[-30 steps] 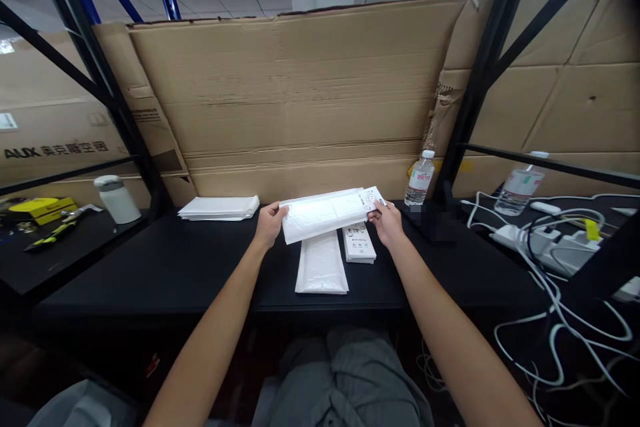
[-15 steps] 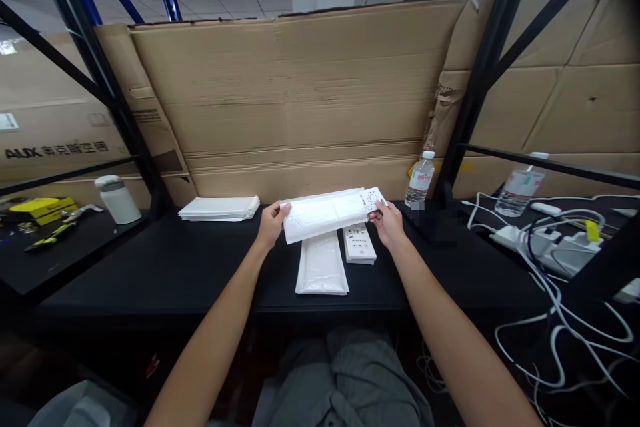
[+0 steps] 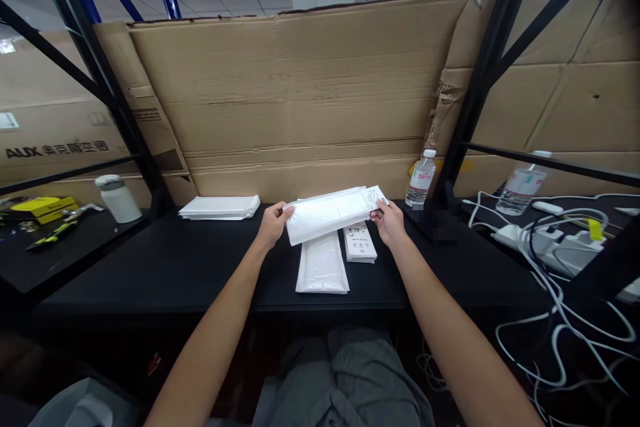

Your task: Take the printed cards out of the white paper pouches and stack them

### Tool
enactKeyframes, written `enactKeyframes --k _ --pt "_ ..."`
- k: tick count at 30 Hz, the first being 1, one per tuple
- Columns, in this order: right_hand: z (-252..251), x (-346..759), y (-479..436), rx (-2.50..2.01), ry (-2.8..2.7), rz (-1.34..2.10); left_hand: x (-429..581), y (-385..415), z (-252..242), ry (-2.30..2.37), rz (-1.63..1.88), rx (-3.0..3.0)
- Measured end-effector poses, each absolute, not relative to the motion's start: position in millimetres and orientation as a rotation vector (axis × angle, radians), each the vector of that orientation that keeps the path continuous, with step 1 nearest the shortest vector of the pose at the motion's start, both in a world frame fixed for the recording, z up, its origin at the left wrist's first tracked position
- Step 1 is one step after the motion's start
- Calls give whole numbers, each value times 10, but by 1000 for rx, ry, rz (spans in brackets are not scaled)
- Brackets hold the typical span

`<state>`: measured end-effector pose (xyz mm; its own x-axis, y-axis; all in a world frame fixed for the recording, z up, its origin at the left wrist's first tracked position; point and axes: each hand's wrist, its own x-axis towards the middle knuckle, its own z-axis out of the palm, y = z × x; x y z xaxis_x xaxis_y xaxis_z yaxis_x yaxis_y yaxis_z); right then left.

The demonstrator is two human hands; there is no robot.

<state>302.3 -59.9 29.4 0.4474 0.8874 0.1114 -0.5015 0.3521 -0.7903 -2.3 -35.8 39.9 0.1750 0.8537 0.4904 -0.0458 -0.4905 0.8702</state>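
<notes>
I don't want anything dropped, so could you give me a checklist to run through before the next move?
1. Left hand gripping the padded envelope: ok, at its left end.
2. Right hand gripping the printed white item: ok, fingers at its lower edge.
3. Item fully inside the envelope: not ok, part shows at the right end.
4. How far it reaches inside: cannot tell, hidden.
5. Nearest water bottle upright and apart from the right hand: ok.

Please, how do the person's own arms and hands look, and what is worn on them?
The left grip and right grip are human hands without gloves. Both forearms taper toward the wrists, with no sleeve, watch or bracelet in view. Whether any ring is worn cannot be told.
</notes>
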Motion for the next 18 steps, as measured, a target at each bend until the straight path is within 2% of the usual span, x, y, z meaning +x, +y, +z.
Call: enactKeyframes --k 18 --pt "270 3049 -577 -752 -555 929 26 -350 395 849 1460 1474"
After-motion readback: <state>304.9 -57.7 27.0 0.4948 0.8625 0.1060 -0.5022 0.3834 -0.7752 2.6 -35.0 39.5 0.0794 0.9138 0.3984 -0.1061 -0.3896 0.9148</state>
